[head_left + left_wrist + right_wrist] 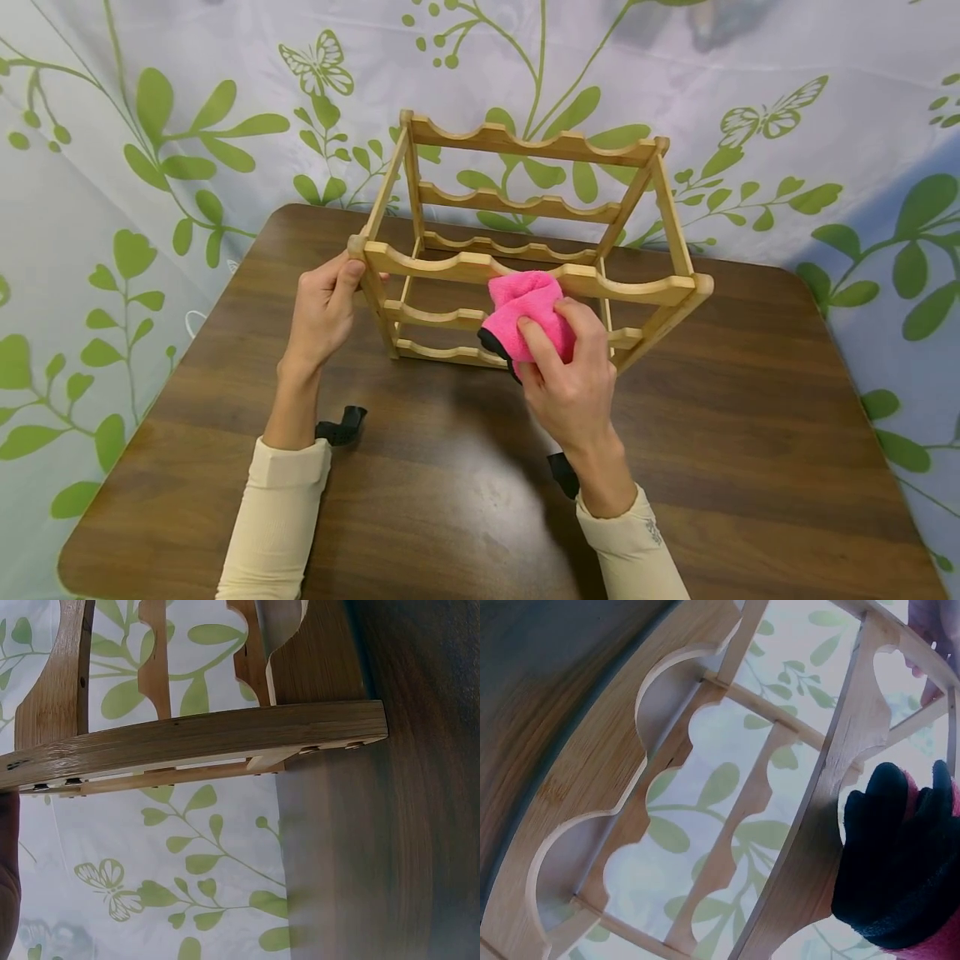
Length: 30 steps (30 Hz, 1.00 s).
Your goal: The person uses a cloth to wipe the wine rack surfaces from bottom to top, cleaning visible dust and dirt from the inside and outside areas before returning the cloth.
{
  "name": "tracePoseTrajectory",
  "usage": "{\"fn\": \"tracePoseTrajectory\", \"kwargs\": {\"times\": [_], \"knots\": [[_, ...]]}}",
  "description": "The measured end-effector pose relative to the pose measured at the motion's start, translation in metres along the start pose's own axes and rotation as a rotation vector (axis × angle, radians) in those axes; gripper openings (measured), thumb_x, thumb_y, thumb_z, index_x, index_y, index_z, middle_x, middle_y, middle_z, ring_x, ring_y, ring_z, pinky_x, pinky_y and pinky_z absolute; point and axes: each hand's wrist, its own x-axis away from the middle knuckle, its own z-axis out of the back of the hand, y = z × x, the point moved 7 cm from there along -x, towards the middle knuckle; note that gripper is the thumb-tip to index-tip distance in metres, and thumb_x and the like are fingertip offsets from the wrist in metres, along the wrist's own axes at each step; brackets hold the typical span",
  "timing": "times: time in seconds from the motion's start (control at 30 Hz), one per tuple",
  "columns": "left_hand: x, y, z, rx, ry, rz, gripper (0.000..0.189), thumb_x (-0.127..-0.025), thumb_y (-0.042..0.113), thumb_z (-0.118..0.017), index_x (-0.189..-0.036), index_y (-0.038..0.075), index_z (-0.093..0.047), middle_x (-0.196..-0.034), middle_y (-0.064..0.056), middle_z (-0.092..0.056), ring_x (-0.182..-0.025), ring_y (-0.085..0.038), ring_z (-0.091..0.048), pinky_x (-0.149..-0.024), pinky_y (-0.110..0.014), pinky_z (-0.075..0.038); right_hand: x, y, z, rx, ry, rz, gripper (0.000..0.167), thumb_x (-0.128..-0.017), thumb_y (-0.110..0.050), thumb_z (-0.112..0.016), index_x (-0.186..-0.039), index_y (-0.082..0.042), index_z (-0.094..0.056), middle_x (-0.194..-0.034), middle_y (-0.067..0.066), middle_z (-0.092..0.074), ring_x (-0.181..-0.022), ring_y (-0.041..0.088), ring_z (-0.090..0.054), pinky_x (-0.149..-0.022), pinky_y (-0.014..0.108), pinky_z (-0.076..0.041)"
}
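The left hand wraps thumb and fingers round the upper corner of a wooden rack at its 9 o'clock; the right hand pinches a bunched, fuzzy pink cloth with black edging against the front top rail, at the rack's 6 o'clock. Scalloped, pale-grained slats join straight posts. The rack stands at 12 o'clock on the brown, wood-grained bench, before a leaf-printed fabric backdrop.

Cannot see parts of the wooden rack behind the pink cloth and right hand. Cannot read the tiny mark on the right sleeve, cut off at the near edge.
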Motion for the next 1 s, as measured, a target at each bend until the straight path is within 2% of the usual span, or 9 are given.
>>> {"fn": "tracePoseTrajectory", "kwargs": {"times": [0.3, 0.57, 0.7, 0.83, 1.0], "knots": [[0.000, 0.000, 0.000, -0.004, 0.006, 0.004, 0.045, -0.103, 0.029, -0.047, -0.102, -0.010, -0.069, -0.087, -0.024, -0.070, -0.082, -0.034, -0.071, -0.078, -0.025, -0.057, 0.005, 0.004, 0.009, 0.018, 0.004, 0.005, 0.031, -0.079, -0.007, -0.071, -0.110, -0.007, -0.069, -0.118, 0.025, -0.054, -0.109, 0.043, -0.055, -0.074, 0.058, -0.056], [0.000, -0.001, 0.001, -0.005, 0.002, 0.005, 0.044, -0.104, 0.028, -0.047, -0.100, -0.010, -0.069, -0.087, -0.022, -0.071, -0.083, -0.034, -0.071, -0.079, -0.025, -0.057, 0.009, 0.013, 0.018, 0.026, 0.015, -0.043, 0.029, -0.080, -0.012, -0.069, -0.108, -0.006, -0.069, -0.119, 0.025, -0.054, -0.109, 0.043, -0.055, -0.075, 0.060, -0.055], [0.000, 0.000, 0.002, -0.021, 0.001, 0.000, 0.045, -0.104, 0.030, -0.047, -0.104, -0.009, -0.070, -0.087, -0.023, -0.070, -0.084, -0.030, -0.071, -0.079, -0.024, -0.056, 0.011, 0.019, 0.023, 0.017, 0.045, -0.087, 0.031, -0.077, -0.014, -0.070, -0.107, -0.006, -0.070, -0.120, 0.024, -0.055, -0.109, 0.043, -0.054, -0.078, 0.060, -0.055], [-0.001, 0.002, 0.003, -0.043, -0.003, -0.004, 0.048, -0.103, 0.035, -0.046, -0.106, -0.006, -0.071, -0.087, -0.022, -0.071, -0.085, -0.020, -0.070, -0.079, -0.023, -0.056, 0.014, 0.025, 0.028, 0.010, 0.088, -0.124, 0.032, -0.075, -0.016, -0.072, -0.106, -0.006, -0.070, -0.120, 0.024, -0.055, -0.108, 0.043, -0.054, -0.080, 0.059, -0.054], [-0.001, 0.001, 0.001, -0.035, -0.005, -0.003, 0.048, -0.103, 0.034, -0.047, -0.105, -0.008, -0.070, -0.087, -0.024, -0.070, -0.084, -0.025, -0.071, -0.079, -0.023, -0.056, 0.018, 0.033, 0.037, 0.031, 0.165, -0.184, 0.034, -0.072, -0.016, -0.073, -0.104, -0.005, -0.068, -0.117, 0.025, -0.055, -0.105, 0.043, -0.054, -0.079, 0.059, -0.054]]}}
